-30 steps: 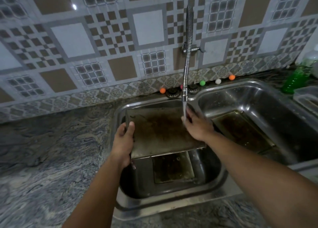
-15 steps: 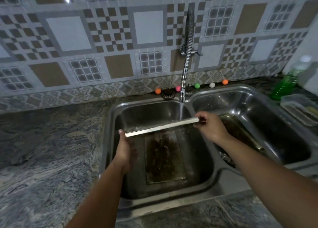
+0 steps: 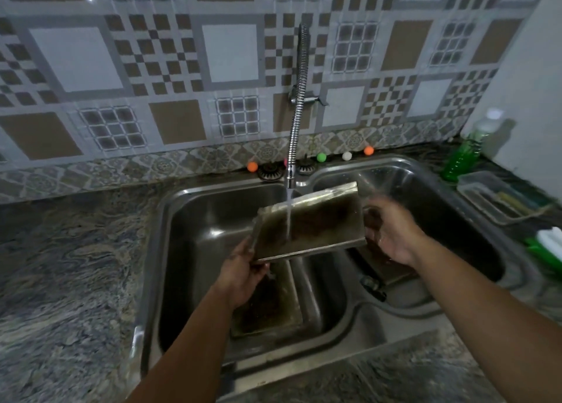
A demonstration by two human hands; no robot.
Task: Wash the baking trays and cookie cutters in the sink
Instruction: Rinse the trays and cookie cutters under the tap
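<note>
Under the running faucet [image 3: 296,104], over the divider of the double sink [image 3: 158,250], a person is holding a baking tray [image 3: 310,223] with its stained inner face turned up toward the camera. Half a second before, the same tray was showing only its thin edge, level between the two hands; a second before, it was lying nearly flat beneath the spout. It is now being tilted, far edge raised, so that the stream is striking the soiled interior and is running down toward the near rim. The left hand [image 3: 240,268] is gripping the tray's lower left corner, fingers curled beneath it. The right hand [image 3: 392,235] is blurred with motion at the tray's right edge; whether its grip is closing on the rim or merely resting against it cannot be told. A second tray [image 3: 267,305] is lying on the floor of the left basin, and a third tray [image 3: 389,268] is sitting in the right basin, both looking brown with residue. A green soap bottle [image 3: 462,156] is standing on the table at the right. Judged from this, the rinse of the first tray is in progress, and most of the task is remaining. No cookie cutters are identifiable.
</note>
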